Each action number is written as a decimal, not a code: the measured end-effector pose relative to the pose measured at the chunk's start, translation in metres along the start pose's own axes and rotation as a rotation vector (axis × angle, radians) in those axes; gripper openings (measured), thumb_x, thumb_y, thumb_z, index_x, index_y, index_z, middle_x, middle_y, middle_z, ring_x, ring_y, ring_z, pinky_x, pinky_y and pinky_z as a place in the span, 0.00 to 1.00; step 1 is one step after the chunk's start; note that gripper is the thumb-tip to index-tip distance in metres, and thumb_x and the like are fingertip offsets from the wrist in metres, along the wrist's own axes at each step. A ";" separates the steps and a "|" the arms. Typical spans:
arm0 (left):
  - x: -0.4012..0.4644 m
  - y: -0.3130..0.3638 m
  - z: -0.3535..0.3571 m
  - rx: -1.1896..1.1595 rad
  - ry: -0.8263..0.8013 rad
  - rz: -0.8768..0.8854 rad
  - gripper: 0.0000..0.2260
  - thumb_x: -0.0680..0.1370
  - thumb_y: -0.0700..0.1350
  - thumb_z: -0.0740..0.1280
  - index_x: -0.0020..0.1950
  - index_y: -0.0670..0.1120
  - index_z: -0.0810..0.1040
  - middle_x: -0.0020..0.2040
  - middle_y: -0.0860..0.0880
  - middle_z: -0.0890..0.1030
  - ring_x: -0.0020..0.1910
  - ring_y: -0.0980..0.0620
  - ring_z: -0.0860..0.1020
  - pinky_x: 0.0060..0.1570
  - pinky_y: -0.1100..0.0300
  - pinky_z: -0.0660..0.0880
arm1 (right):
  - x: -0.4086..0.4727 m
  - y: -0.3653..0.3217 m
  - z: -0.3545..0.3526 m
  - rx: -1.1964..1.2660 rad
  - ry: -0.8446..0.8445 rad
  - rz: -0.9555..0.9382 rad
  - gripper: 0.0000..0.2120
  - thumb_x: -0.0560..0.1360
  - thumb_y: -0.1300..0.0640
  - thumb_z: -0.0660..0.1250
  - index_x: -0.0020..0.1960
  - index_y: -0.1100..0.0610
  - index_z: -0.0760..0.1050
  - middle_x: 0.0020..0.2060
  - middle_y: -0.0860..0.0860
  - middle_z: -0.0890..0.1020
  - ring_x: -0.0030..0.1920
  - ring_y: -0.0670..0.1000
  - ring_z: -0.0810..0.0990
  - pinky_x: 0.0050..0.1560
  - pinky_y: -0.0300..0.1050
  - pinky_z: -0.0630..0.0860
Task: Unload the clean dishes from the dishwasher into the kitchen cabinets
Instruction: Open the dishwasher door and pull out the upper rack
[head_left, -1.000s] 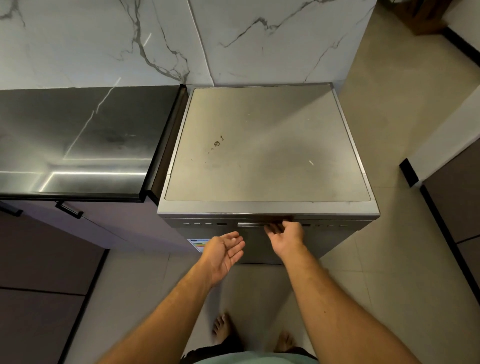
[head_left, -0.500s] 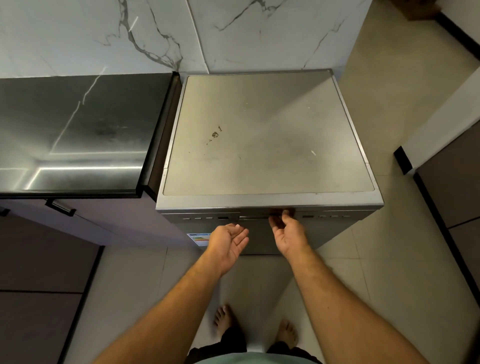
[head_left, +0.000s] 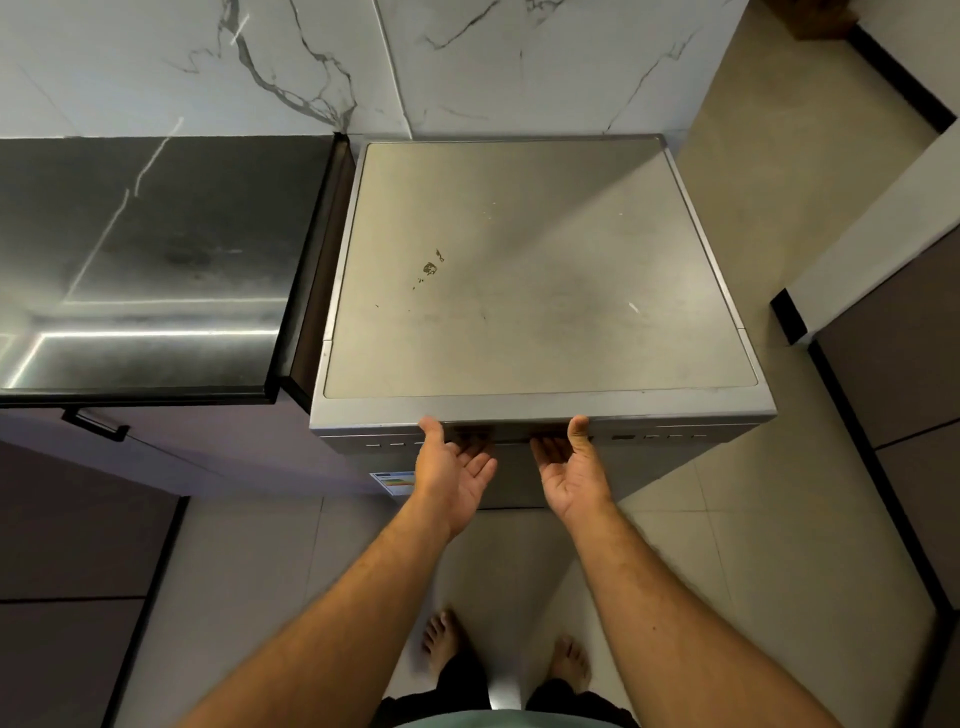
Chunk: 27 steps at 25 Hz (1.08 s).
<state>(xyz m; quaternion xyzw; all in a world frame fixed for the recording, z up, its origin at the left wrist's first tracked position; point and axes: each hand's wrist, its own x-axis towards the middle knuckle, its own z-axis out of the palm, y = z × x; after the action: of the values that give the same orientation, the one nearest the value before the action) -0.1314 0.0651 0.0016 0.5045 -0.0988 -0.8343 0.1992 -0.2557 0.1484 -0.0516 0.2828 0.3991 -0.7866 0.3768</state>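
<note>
A silver freestanding dishwasher (head_left: 535, 270) stands against the marble wall, its door closed and its flat top bare. Both my hands are palm up at the door's recessed handle (head_left: 511, 431) just under the top front edge. My left hand (head_left: 454, 467) has its fingers hooked into the recess with the thumb on the top lip. My right hand (head_left: 569, 467) does the same a little to the right. No dishes are visible; the inside of the machine is hidden.
A dark glossy countertop (head_left: 145, 270) adjoins the dishwasher on the left, with purple-grey cabinet fronts and a black handle (head_left: 96, 423) below. Beige tiled floor (head_left: 779, 171) lies to the right, bounded by a low wall and dark cabinets (head_left: 904, 374). My bare feet (head_left: 441, 639) stand in front.
My left hand has risen from below the control strip to the handle recess beside my right hand. The view has shifted slightly.
</note>
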 end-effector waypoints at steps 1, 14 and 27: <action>0.000 -0.001 0.000 -0.029 -0.027 -0.012 0.42 0.78 0.68 0.53 0.79 0.40 0.47 0.77 0.38 0.60 0.76 0.39 0.60 0.73 0.45 0.61 | 0.000 0.001 0.001 0.010 -0.003 -0.002 0.31 0.67 0.51 0.73 0.66 0.61 0.72 0.58 0.60 0.78 0.60 0.59 0.77 0.60 0.54 0.77; 0.007 0.011 -0.014 0.011 -0.075 -0.009 0.43 0.77 0.67 0.59 0.79 0.38 0.52 0.74 0.38 0.66 0.73 0.40 0.66 0.72 0.47 0.64 | 0.002 0.014 -0.001 -0.012 -0.030 -0.070 0.26 0.62 0.45 0.73 0.54 0.60 0.75 0.49 0.56 0.81 0.50 0.54 0.82 0.52 0.53 0.82; 0.027 -0.019 -0.027 0.267 0.208 -0.014 0.21 0.84 0.53 0.56 0.72 0.43 0.66 0.65 0.39 0.75 0.63 0.39 0.75 0.64 0.43 0.72 | -0.004 0.022 -0.020 -0.445 0.242 -0.033 0.26 0.67 0.43 0.78 0.56 0.56 0.75 0.55 0.54 0.82 0.56 0.56 0.80 0.59 0.56 0.77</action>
<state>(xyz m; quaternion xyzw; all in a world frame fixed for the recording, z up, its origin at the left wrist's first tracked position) -0.1226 0.0713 -0.0394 0.6109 -0.1838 -0.7584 0.1337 -0.2329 0.1578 -0.0677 0.2785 0.6094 -0.6457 0.3663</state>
